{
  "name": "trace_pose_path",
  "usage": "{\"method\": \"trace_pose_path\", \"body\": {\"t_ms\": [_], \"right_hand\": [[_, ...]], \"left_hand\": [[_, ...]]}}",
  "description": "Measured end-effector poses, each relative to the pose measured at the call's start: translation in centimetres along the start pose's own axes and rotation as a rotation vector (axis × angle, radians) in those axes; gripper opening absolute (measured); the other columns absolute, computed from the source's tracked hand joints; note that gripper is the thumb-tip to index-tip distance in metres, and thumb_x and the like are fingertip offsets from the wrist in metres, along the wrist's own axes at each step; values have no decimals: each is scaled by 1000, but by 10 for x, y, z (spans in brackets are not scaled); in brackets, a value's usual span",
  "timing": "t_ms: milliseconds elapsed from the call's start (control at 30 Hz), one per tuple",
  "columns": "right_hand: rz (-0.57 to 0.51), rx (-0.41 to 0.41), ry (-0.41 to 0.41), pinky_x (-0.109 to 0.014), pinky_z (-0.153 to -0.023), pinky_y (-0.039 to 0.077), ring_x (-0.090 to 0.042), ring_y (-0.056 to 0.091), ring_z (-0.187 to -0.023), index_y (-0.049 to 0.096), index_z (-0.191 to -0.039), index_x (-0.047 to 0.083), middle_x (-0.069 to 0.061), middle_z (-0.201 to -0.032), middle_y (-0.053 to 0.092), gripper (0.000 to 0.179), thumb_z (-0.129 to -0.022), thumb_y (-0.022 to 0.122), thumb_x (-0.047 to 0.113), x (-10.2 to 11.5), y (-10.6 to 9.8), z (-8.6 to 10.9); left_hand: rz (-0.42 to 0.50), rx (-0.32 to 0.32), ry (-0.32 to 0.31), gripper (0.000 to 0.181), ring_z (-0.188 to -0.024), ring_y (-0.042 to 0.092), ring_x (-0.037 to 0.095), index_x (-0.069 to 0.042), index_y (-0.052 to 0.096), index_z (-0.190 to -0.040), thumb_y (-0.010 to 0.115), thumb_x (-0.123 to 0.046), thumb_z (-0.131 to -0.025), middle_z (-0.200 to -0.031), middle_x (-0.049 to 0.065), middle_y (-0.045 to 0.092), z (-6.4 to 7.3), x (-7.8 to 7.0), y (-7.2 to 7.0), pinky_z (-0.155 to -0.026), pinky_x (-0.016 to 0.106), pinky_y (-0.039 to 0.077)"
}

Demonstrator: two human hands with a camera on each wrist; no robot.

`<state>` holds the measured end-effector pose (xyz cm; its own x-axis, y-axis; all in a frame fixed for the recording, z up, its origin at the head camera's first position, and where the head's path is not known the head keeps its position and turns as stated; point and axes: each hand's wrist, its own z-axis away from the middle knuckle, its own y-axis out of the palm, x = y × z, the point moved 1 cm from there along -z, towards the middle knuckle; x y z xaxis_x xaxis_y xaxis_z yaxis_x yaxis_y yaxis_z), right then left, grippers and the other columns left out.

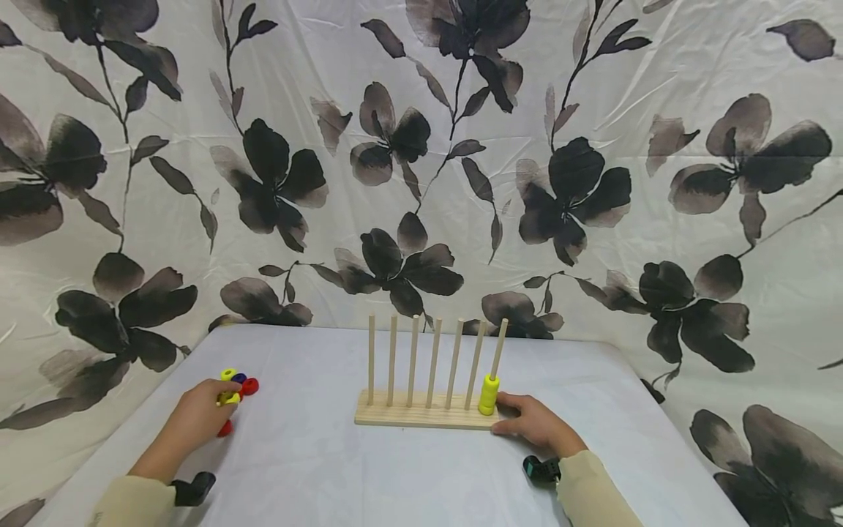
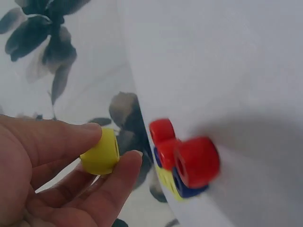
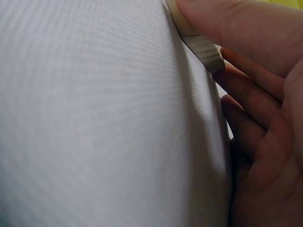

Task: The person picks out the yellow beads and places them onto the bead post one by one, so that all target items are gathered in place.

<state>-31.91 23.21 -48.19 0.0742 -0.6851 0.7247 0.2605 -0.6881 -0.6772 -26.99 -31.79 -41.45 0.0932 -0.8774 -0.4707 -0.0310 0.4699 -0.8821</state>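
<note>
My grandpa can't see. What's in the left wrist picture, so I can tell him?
A left hand pinches a yellow bead. To the right, more beads, red, blue and yellow, cluster on a white table, beside flowery cloth.

Flower-printed cloth (image 1: 454, 168) behind — white tabletop (image 1: 316, 468) before it.

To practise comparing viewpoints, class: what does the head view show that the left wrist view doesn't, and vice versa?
Only head: the right hand holding a wooden peg rack, with yellow beads on the rightmost peg.
Only left wrist: the palm side of the left hand.
Both: that hand holding a yellow bead, plus red beads, at least one blue bead, the white tabletop and floral cloth.
</note>
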Motion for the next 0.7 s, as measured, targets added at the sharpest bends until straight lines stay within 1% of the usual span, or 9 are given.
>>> {"method": "trace_pose_path", "body": {"t_ms": [67, 100, 133, 233, 300, 333, 467, 533, 700], "right_hand": [[-1, 0, 1, -61, -113, 28, -37, 36, -141, 52, -141, 15, -11, -148, 47, 80, -71, 83, 42, 0, 0, 0], [-1, 0, 2, -61, -113, 28, -37, 36, -141, 52, -141, 15, -11, -148, 47, 80, -71, 83, 42, -1, 0, 0], [-2, -1, 1, -61, -113, 27, -37, 36, -141, 52, -141, 16, -11, -148, 47, 80, -72, 83, 42, -1, 0, -1], [0, -2, -4, -61, -114, 27, -37, 35, -141, 52, -141, 16, -10, -148, 47, 79, -72, 82, 42, -1, 0, 0], [3, -3, -6, -60, -113, 27, -37, 36, -141, 53, -141, 16, -10, -148, 47, 79, -72, 82, 42, -1, 0, 0], [5, -3, -8, -60, -113, 27, -36, 36, -141, 53, -140, 16, -10, -148, 48, 78, -72, 82, 42, -1, 0, 0], [12, -5, -8, -60, -113, 28, -36, 37, -140, 53, -140, 15, -10, -147, 49, 78, -73, 82, 41, 0, 0, 0], [14, -7, -8, -60, -113, 29, -36, 37, -140, 53, -140, 15, -10, -147, 49, 77, -73, 82, 41, 0, 0, 1], [19, -8, -3, -61, -113, 28, -36, 38, -140, 54, -140, 16, -10, -147, 49, 77, -73, 82, 42, 0, 0, 1]], "left_hand": [[4, -1, 12, 43, -116, 44, 52, 8, 55, -129, 64, -9, -90, -129, 39, 44, 0, -6, 1, -93, 59, 49], [11, -2, 16, 43, -112, 46, 50, 8, 55, -129, 64, -9, -90, -129, 38, 45, 0, -9, 2, -92, 57, 51], [12, -4, 26, 43, -112, 47, 50, 7, 55, -129, 65, -9, -90, -129, 37, 46, 0, -11, 3, -92, 58, 51], [19, -22, 62, 41, -112, 51, 48, 6, 57, -127, 66, -8, -89, -129, 35, 51, 0, -18, 8, -92, 57, 51], [36, -33, 81, 41, -111, 55, 45, 6, 58, -126, 66, -8, -89, -126, 32, 55, 0, -22, 10, -90, 53, 53], [43, -38, 93, 40, -113, 54, 45, 5, 59, -125, 67, -8, -88, -126, 30, 57, 0, -24, 12, -92, 53, 52], [109, -31, 116, 41, -110, 59, 41, 6, 60, -124, 69, -11, -87, -122, 26, 61, 0, -34, 14, -84, 45, 57], [144, -21, 124, 42, -111, 59, 41, 5, 60, -124, 69, -12, -87, -122, 25, 62, 1, -40, 15, -83, 42, 58], [212, 0, 145, 44, -115, 59, 39, 2, 59, -127, 70, -14, -88, -125, 23, 62, 2, -52, 19, -85, 41, 58]]}}
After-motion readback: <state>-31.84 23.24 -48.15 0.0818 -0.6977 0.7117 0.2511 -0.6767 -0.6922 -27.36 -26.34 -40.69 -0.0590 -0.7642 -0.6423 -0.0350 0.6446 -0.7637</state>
